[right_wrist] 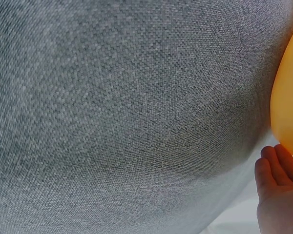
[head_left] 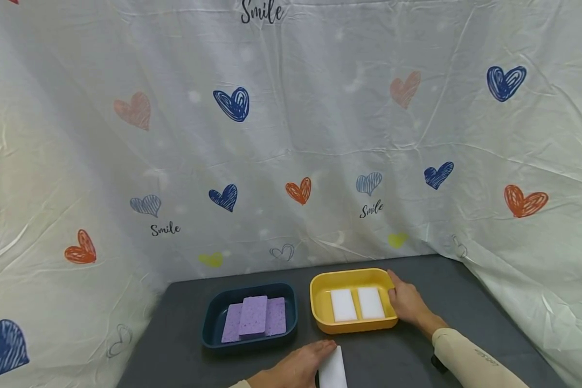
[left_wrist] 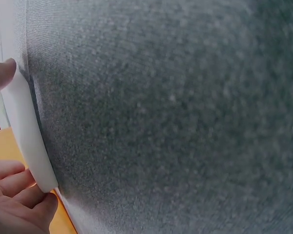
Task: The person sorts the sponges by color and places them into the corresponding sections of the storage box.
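A white sponge (head_left: 332, 369) is gripped in my left hand (head_left: 298, 366) at the table's near side. In the left wrist view the thumb (left_wrist: 5, 73) is at one end of this sponge (left_wrist: 27, 129) and the other fingers at its opposite end. My right hand (head_left: 409, 300) holds the right end of a yellow tray (head_left: 320, 317), thumb at the rim. Its fingers (right_wrist: 278, 168) lie along the tray's outer wall (right_wrist: 288, 107) in the right wrist view. Two white sponges (head_left: 343, 305) lie side by side inside that tray.
Left of the yellow tray stands a dark blue tray (head_left: 208, 323) with three purple sponges (head_left: 253, 315), one on top of the others. Both trays rest on a dark grey tabletop (head_left: 174, 345). A white curtain (head_left: 291, 129) printed with hearts hangs behind and at the sides.
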Action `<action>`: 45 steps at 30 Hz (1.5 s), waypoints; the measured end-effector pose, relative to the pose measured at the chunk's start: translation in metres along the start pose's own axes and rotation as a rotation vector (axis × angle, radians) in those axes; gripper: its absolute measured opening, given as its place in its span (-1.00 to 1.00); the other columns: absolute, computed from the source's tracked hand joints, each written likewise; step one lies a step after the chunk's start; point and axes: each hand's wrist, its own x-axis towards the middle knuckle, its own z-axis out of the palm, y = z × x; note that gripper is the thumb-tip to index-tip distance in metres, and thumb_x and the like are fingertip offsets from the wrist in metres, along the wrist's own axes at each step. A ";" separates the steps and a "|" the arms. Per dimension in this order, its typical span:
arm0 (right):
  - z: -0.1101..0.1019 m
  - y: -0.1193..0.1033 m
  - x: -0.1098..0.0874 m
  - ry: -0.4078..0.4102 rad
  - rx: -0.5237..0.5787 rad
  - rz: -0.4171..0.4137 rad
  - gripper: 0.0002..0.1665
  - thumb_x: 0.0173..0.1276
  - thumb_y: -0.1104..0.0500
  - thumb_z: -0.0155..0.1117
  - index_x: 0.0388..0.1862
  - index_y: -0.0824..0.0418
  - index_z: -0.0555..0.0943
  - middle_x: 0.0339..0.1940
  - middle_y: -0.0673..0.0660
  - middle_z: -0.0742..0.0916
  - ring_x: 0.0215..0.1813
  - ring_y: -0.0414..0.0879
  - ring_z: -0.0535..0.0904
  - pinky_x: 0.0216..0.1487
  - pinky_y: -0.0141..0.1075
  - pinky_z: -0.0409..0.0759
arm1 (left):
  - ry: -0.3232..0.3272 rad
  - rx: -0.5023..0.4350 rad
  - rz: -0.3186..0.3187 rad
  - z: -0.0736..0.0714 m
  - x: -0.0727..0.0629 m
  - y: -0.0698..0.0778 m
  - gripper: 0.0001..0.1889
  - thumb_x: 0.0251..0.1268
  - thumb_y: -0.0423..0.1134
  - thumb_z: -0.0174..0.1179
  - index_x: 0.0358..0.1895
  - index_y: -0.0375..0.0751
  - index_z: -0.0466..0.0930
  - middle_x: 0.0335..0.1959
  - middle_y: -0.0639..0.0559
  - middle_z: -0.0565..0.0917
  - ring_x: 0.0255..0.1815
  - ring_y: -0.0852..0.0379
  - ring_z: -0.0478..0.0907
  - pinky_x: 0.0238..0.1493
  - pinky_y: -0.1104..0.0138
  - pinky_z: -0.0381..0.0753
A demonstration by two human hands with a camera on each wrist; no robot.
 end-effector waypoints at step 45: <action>-0.002 -0.002 0.000 -0.017 0.000 0.008 -0.30 0.64 0.31 -0.02 0.69 0.49 0.24 0.35 0.51 0.71 -0.08 0.03 0.72 0.16 0.13 0.75 | 0.036 -0.053 0.045 -0.024 -0.007 0.015 0.03 0.28 0.39 0.47 0.73 0.08 0.29 0.70 0.21 0.39 0.58 0.20 0.48 0.49 0.20 0.59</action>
